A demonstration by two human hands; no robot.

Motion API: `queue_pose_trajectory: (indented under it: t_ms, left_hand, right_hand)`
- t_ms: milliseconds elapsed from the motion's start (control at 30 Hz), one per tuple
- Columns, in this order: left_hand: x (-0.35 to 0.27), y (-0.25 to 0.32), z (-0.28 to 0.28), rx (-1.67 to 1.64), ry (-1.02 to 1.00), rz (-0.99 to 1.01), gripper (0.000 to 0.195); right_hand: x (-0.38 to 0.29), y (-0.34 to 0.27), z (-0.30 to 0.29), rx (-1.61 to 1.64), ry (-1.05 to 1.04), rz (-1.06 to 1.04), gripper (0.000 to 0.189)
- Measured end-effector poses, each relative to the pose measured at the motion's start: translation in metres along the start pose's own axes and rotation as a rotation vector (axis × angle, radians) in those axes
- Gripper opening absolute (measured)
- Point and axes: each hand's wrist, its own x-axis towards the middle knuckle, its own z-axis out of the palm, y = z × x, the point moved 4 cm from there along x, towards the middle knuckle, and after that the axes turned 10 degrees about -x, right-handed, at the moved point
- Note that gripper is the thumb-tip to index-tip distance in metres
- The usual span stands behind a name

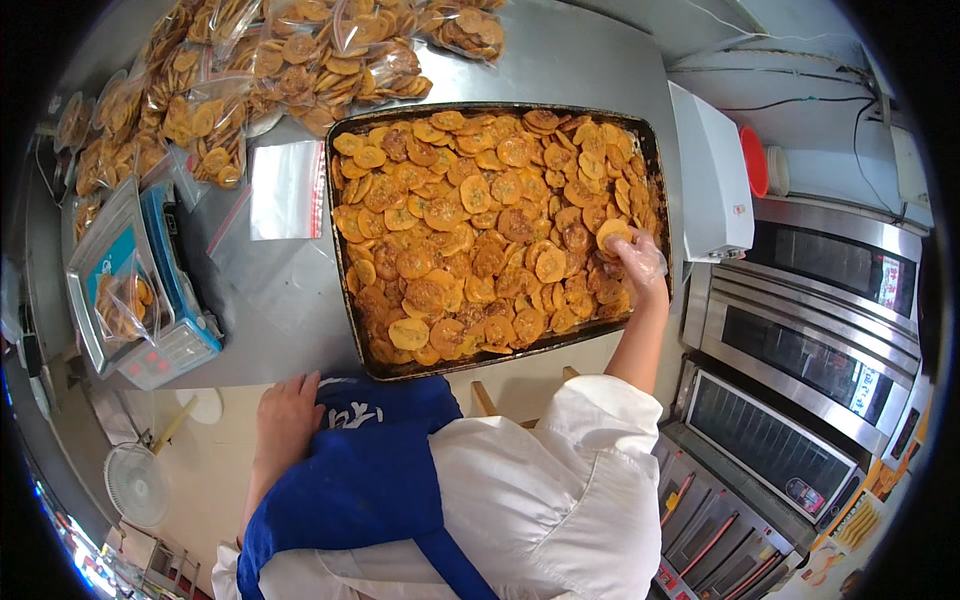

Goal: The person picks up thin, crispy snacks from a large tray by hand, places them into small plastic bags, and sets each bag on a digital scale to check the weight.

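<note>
A large dark baking tray (349, 315) lies before me, covered with flat, round orange-brown baked crisps (487, 225). At the tray's right side my right hand (637, 259), in a thin clear glove, holds a round crisp (613, 234) between thumb and fingers. My left hand (289, 409) looks bare and rests at the table's front edge beside my blue apron; I see nothing in it. Empty zip bags (286, 191) lie left of the tray. Farther left, a bag with some crisps (124, 304) sits on the steel pan of a digital scale (161, 360).
Many filled clear bags (300, 67) are heaped at the back left of the steel table (577, 52). A white box-shaped appliance (712, 180) stands right of the tray. Steel ovens (810, 322) stand farther right. A white fan (136, 484) is below at the left.
</note>
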Motion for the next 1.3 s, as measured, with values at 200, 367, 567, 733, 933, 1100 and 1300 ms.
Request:
queue_pose_trajectory:
  t_ms: [200, 367, 567, 733, 933, 1100, 1300]
  left_hand:
    - [-0.003, -0.001, -0.002, -0.01, 0.013, -0.02, 0.052]
    - [-0.006, 0.002, -0.001, -0.035, 0.018, -0.076, 0.05]
    - [-0.006, 0.011, -0.007, -0.067, 0.023, -0.077, 0.049]
    - [-0.007, 0.009, -0.004, -0.041, 0.069, -0.001, 0.045]
    - [-0.022, -0.008, 0.0, -0.095, 0.088, -0.028, 0.044]
    - [-0.028, -0.021, 0.0, -0.072, 0.132, 0.053, 0.045]
    - [-0.052, -0.058, 0.002, -0.044, 0.202, 0.14, 0.045]
  right_hand:
    - [0.003, 0.002, 0.007, -0.173, -0.031, 0.147, 0.063]
    - [0.001, -0.011, 0.002, -0.656, 0.041, 0.187, 0.061]
    - [-0.03, -0.068, 0.015, -0.945, 0.338, -0.433, 0.045]
    - [-0.043, -0.093, 0.106, -1.08, 0.011, -0.71, 0.045]
    - [-0.067, -0.114, 0.117, -1.196, -0.086, -0.527, 0.038]
    - [-0.072, -0.11, 0.12, -1.055, -0.072, -0.378, 0.041]
    - [-0.13, -0.12, 0.12, -1.043, 0.351, -0.687, 0.036]
